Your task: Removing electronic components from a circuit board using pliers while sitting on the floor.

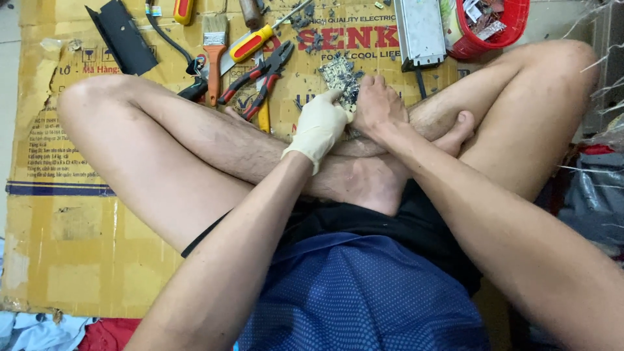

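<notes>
Cardboard sheet (97,214) on the floor: work surface, catching debris. Far left corner: black metal bracket (122,37), set aside. Far edge, within reach: paintbrush (214,52), yellow-handled screwdriver (260,39), red-handled pliers (257,81). Centre: circuit board (341,78), braced above the crossed shins. Left hand (318,127), gloved against sharp edges, closed on the board's near edge. Right hand (379,107), bare, fingers curled, pressing the board beside it. Far right: grey metal casing (420,29), red basket (517,19) of removed scraps.

cream-gloved left hand (320,127), red-handled pliers (257,78), red basket (494,29)
</notes>
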